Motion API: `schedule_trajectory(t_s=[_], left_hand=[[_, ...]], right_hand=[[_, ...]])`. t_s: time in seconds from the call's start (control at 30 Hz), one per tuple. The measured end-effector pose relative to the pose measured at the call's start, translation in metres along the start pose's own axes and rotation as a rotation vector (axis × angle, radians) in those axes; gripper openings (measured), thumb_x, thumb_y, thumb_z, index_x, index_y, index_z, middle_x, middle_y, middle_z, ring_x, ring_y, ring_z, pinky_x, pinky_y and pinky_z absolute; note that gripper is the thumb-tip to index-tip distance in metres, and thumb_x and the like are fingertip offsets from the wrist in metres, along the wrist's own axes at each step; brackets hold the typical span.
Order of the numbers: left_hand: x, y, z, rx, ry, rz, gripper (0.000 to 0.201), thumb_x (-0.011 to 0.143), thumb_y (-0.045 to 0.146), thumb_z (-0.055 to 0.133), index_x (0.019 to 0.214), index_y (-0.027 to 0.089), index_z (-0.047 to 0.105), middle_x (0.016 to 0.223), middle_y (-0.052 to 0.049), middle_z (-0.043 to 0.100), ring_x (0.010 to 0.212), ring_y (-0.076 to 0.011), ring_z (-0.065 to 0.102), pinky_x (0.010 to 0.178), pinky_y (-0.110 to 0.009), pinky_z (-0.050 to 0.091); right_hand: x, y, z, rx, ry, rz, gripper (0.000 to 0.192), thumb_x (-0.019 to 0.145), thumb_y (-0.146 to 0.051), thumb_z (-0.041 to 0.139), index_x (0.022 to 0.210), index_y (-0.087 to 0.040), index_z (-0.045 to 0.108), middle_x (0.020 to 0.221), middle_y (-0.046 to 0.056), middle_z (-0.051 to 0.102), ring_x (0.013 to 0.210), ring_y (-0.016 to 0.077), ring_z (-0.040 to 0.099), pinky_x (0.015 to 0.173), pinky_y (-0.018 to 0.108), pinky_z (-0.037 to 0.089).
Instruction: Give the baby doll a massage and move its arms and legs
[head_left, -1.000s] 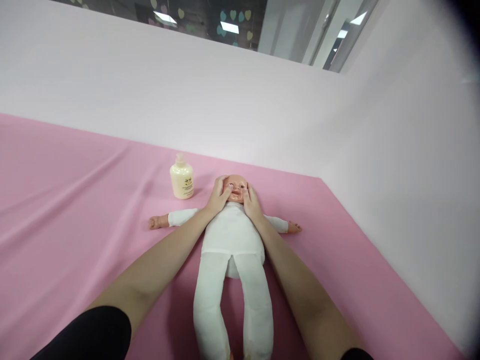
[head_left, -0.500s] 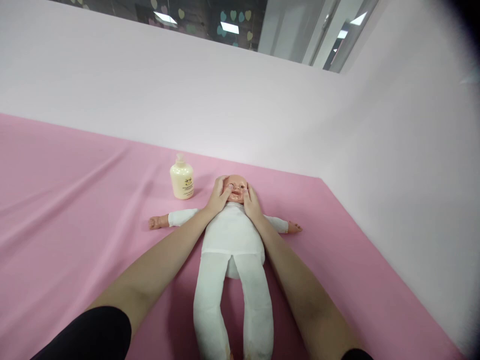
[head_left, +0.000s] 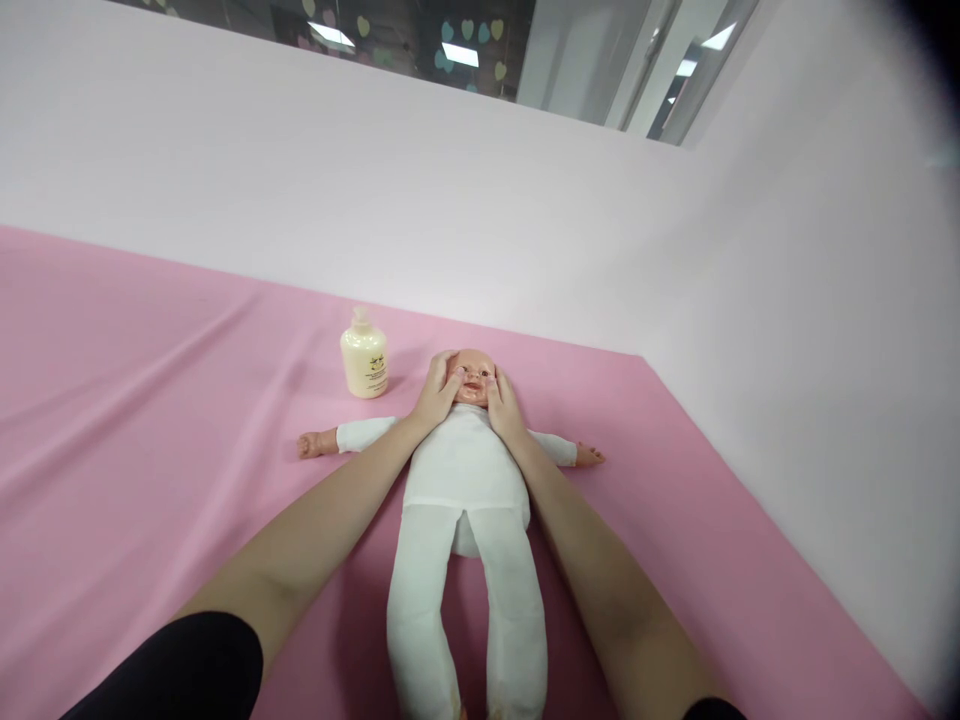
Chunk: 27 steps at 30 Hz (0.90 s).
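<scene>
I see a pink sheet (head_left: 150, 420) spread wide over the surface, running back to a pale wall (head_left: 450, 200). On it lies a baby doll (head_left: 469, 470) in a white suit, flat on its back with arms out to both sides and legs pointing toward me. Its head (head_left: 472, 375) is at the far end, and that is where both hands are. My left hand (head_left: 437, 392) lies open, cupped against the doll's cheek on the left of the view, thumb laid toward the face; my right hand (head_left: 501, 405) does the same on the other side, fingers relaxed and pressed flat to the skin, not pinching anything. Just beside the head, to the left and apart from it, stands a cream lotion bottle (head_left: 364, 355) with its pump cap on, upright. By my judgement the work sits at the face; the suit covers trunk, arms and legs, so those parts look untouched so far.
</scene>
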<state>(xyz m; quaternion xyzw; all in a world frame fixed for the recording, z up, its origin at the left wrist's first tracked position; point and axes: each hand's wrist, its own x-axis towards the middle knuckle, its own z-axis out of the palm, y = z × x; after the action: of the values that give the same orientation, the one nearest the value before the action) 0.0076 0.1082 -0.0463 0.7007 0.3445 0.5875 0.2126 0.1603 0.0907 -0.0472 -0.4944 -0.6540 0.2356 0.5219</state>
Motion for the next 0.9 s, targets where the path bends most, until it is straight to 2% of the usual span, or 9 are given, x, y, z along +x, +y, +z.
schedule_trajectory(t_s=[0.3,0.5,0.9], left_hand=[[0.0001,0.0016,0.0,-0.012,0.001,-0.01,0.039,0.092,0.044,0.037,0.122,0.02,0.039,0.125,-0.012,0.044,0.121,-0.0209,0.041,0.108,-0.04,0.03],[-0.0005,0.0044,-0.0006,-0.015,0.006,-0.024,0.038,0.092,0.044,0.038,0.121,0.021,0.04,0.125,-0.011,0.045,0.121,-0.0212,0.042,0.107,-0.041,0.031],[-0.0006,0.0025,0.0002,-0.017,0.013,-0.016,0.04,0.092,0.045,0.038,0.122,0.02,0.04,0.126,-0.012,0.045,0.122,-0.0214,0.041,0.107,-0.041,0.031]], right_hand=[[-0.0013,-0.0033,-0.0009,-0.002,0.015,0.046,0.059,0.09,-0.055,0.03,0.133,-0.017,0.043,0.14,0.011,0.043,0.131,0.0215,0.038,0.111,0.041,0.026],[-0.0013,-0.0067,-0.001,0.061,0.027,0.024,0.053,0.091,-0.052,0.029,0.129,-0.02,0.047,0.135,0.008,0.049,0.127,0.0203,0.043,0.109,0.04,0.03],[-0.0002,-0.0006,0.0001,0.048,0.045,0.082,0.059,0.092,-0.054,0.025,0.132,-0.015,0.045,0.139,0.01,0.045,0.131,0.0195,0.039,0.112,0.04,0.025]])
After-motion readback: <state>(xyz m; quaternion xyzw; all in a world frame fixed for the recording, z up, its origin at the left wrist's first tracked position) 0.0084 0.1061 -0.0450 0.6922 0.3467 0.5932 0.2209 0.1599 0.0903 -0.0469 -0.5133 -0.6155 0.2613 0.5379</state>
